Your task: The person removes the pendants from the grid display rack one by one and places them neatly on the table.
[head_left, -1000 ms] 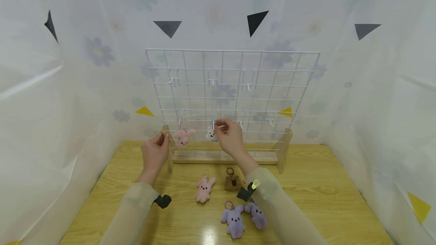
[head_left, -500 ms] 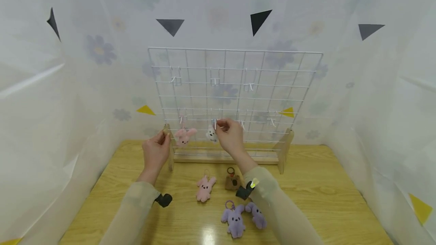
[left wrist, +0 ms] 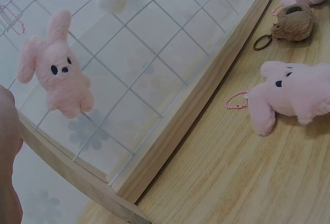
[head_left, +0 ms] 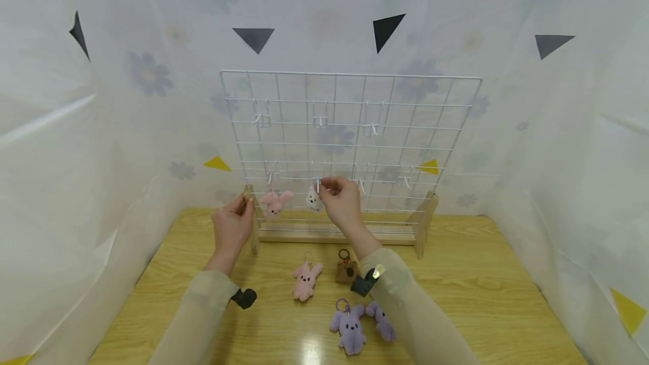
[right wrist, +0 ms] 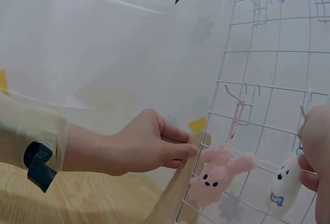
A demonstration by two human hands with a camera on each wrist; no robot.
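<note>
My right hand [head_left: 342,204] is at a hook in the lower row of the white wire grid [head_left: 334,144]. Its thumb and fingers pinch the top of a white plush keychain [right wrist: 283,185] with a blue collar, which hangs below the fingertips. Whether its ring is around the hook is hidden. With its thumb and fingers, my left hand [head_left: 233,227] grips the top of the grid's left wooden upright [right wrist: 172,198]. Between the hands, a pink bunny keychain [head_left: 275,205] hangs from a hook by a pink bead chain.
On the wooden table [head_left: 471,280] lie a second pink bunny keychain [head_left: 305,281], a brown plush keychain [head_left: 347,271] and two purple plush ones, one being a purple bunny [head_left: 350,331]. Other white hooks [head_left: 372,128] stick out from the grid. Fabric walls enclose the table.
The white plush keychain and my right fingertips shift slightly left at the hook over the last half second. My left hand keeps its hold on the upright.
</note>
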